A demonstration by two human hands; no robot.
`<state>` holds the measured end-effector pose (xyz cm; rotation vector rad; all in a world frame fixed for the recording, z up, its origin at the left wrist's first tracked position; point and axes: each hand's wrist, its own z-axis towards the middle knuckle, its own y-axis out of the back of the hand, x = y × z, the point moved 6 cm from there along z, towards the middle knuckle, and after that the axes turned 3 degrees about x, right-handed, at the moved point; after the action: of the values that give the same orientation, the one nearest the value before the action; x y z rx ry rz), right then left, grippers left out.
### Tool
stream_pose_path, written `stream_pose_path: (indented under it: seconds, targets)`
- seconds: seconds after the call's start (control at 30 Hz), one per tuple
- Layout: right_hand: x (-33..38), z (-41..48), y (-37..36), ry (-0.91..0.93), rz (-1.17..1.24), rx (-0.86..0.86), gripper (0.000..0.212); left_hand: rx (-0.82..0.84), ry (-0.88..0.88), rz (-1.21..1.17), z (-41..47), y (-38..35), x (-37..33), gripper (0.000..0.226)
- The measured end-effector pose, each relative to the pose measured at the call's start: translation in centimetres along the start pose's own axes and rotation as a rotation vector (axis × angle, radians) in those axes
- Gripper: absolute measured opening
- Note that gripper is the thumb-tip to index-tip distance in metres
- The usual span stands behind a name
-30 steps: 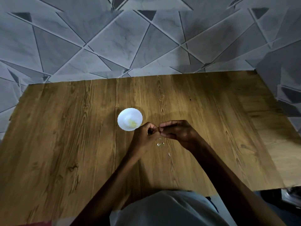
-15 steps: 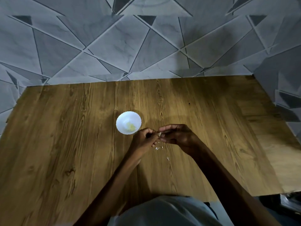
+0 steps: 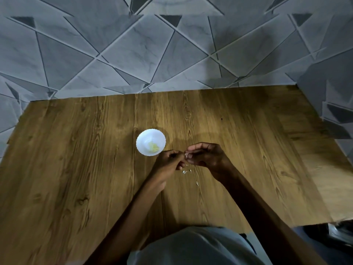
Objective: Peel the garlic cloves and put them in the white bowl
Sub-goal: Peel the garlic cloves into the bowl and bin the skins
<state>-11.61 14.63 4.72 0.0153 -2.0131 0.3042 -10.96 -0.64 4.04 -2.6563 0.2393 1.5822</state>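
clove: garlic clove (image 3: 186,154) sitting betw the fingertips of both hands, above the surface, just right of the white bowl (image 3: 150,142); mostly hidden, only a pale speck showing
left hand (image 3: 168,163): grip pressed together, pinching the clove/skin edge
right hand (image 3: 207,155): fingers curled, tips pinching the clove from the other side
handling: prob v. light, small, firm; skin thin + papery, tearing easily; bare clove likely getting slippery. Best hold = both ends, nail under the loose skin
bowl: yellowish peeled bits (image 3: 153,148) lying inside
peel scraps (image 3: 186,171): lying on the surface under the hands
vs 0.5 s ago: hands staying joined at the same spot by the bowl; scraps lying the same; no drop into the bowl yet
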Motion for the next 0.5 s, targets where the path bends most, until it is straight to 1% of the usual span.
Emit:
stream_pose_path:
  seconds: [0.2,0.3,0.37,0.5]
  targets:
    - [0.28,-0.29,-0.14,0.063,0.021,-0.022,0.043,0.067,0.113,-0.235,-0.29,-0.39,0.06,0.017]
    - [0.25,-0.41,0.09,0.074,0.014,-0.057,0.052,0.081,0.140,-0.290,-0.56,-0.50,-0.03,0.018]
    - [0.14,-0.45,0.10,0.083,0.001,-0.055,0.056,0.060,0.126,-0.246,-0.48,-0.26,0.12,0.017]
    - [-0.33,-0.47,0.45,0.098,-0.002,-0.066,0.047,-0.023,0.075,-0.004,-0.03,0.06,0.41,0.015]
